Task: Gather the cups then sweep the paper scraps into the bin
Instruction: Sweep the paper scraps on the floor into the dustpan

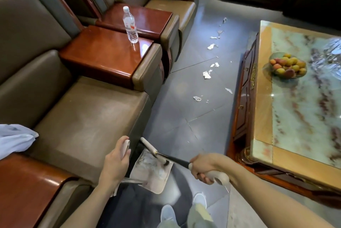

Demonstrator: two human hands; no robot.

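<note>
Paper scraps [206, 74]: small, crumpled and feather-light, so they will likely skitter if flicked. Use short, low strokes, no hand-picking.

They lie in a loose trail on the floor [184, 109], in the aisle between the sofa [83, 117] and the marble surface [295, 117]. The trail's long axis runs straight away from the person, and the nearest bits are well ahead of the dustpan [153, 176].

Hands are apart. Left hand [115, 163] is wrapped round the dustpan's pale handle. Right hand [203, 167] is clenched on the broom [177, 161] at its grip end.

The broom shaft looks stiff and light. Its axis slants from the right hand up-left, head end over the pan. Which way the pan mouth faces is unclear.

Cups and bin are out of view.
</note>
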